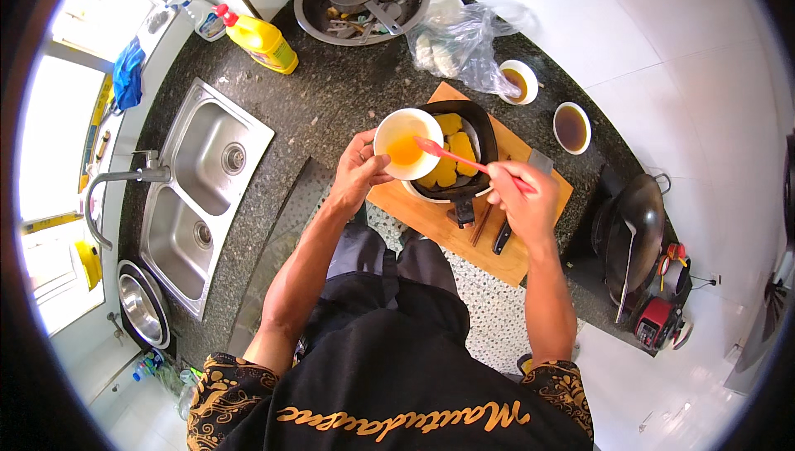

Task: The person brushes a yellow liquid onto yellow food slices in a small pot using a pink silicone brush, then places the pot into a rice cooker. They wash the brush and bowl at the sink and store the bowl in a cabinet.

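My left hand (360, 168) grips the rim of a white bowl (428, 117) with orange-yellow liquid (404, 150) in it. In my right hand (525, 193) is the handle of a red brush or small spatula (463, 161); its head is inside the bowl, at the liquid. The bowl is held over the left part of a square black pan (489, 140), hiding some of it. Several flat yellow pieces of food (461, 151) lie in the pan, which rests on a wooden cutting board (522, 264). Chopsticks (482, 225) and a black-handled knife (502, 238) lie below it.
Two bowls of brown liquid (514, 82) (571, 128) stand to the right, beside a plastic bag (472, 47). A metal colander (300, 4) with utensils sits at the back. Left are a double sink (239, 122) and a yellow bottle (264, 44); a wok (643, 227) stands at the right.
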Motion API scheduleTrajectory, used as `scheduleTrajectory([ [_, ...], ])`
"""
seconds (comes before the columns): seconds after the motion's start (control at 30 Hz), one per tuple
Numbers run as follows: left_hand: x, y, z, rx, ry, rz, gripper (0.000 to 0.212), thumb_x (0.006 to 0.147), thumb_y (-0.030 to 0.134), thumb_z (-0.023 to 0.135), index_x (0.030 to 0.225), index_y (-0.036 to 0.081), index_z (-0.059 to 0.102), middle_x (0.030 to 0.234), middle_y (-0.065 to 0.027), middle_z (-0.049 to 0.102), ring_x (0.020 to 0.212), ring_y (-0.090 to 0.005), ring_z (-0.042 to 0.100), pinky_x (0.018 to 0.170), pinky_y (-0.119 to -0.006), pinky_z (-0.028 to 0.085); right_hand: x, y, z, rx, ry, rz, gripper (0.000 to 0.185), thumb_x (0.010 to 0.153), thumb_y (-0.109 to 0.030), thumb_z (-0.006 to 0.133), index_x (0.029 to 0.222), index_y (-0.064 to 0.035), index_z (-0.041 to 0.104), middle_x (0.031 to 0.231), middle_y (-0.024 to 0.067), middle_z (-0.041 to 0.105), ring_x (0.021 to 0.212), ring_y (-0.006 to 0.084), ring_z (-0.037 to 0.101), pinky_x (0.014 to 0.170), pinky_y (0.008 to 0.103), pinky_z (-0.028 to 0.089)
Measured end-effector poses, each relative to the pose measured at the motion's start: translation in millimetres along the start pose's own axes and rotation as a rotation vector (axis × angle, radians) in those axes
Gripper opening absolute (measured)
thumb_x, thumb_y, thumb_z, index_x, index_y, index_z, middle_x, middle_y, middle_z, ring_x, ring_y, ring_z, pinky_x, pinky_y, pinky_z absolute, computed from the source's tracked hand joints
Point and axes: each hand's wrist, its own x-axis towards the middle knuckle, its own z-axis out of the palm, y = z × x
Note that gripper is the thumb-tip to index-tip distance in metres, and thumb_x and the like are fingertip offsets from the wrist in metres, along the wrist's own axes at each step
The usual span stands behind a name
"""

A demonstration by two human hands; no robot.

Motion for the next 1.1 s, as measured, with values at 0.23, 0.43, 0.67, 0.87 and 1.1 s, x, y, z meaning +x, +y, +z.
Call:
scheduleTrajectory([
  [0.23, -7, 4, 14, 0.132, -0.038, 0.062, 0.057, 0.083, 0.017, 0.066, 0.135, 0.006, 0.045, 0.115, -0.0092, 0.061, 0.102, -0.0181, 0.063, 0.081, -0.033, 0.056, 13, 30, 6, -0.052, -0.046, 0.143, 0.021, 0.091, -0.018, 0.068, 0.092, 0.0034, 0.069, 0.069, 0.0042, 0.066, 0.053, 0.0089, 0.061, 0.047, 0.0226, 0.047],
  [0.43, -12, 11, 19, 0.201, -0.035, 0.070, 0.058, 0.082, 0.013, 0.065, 0.135, 0.005, 0.044, 0.116, -0.0106, 0.061, 0.099, -0.0187, 0.063, 0.080, -0.033, 0.056, 10, 73, 11, 0.440, 0.018, 0.479, 0.023, 0.090, -0.023, 0.069, 0.081, -0.0022, 0.067, 0.065, 0.0027, 0.061, 0.047, 0.0092, 0.056, 0.041, 0.0222, 0.040],
  [0.67, -9, 3, 12, 0.034, -0.037, 0.037, 0.054, 0.086, 0.014, 0.063, 0.136, 0.007, 0.043, 0.117, -0.0091, 0.062, 0.101, -0.0190, 0.064, 0.083, -0.034, 0.056, 6, 95, 8, 0.747, 0.066, 0.497, 0.023, 0.088, -0.026, 0.073, 0.083, -0.0061, 0.063, 0.065, 0.0018, 0.060, 0.047, 0.0085, 0.053, 0.041, 0.0210, 0.038],
  [0.87, -6, 2, 11, -0.021, -0.044, -0.011, 0.049, 0.088, 0.015, 0.061, 0.134, 0.009, 0.043, 0.117, -0.0066, 0.062, 0.099, -0.0156, 0.064, 0.082, -0.030, 0.055, 4, 93, -13, 0.861, 0.084, 0.467, 0.019, 0.090, -0.024, 0.071, 0.084, -0.0081, 0.062, 0.064, 0.0009, 0.059, 0.047, 0.0080, 0.052, 0.041, 0.0196, 0.038],
  [1.1, 1, -9, 1, -0.024, 0.006, -0.042, 0.045, 0.090, 0.018, 0.060, 0.131, 0.010, 0.044, 0.113, -0.0046, 0.064, 0.093, -0.0133, 0.065, 0.078, -0.027, 0.054, 2, 93, -44, 0.839, 0.176, 0.424, 0.020, 0.091, -0.025, 0.070, 0.085, -0.0077, 0.062, 0.064, -0.0007, 0.057, 0.047, 0.0076, 0.050, 0.040, 0.0186, 0.038],
])
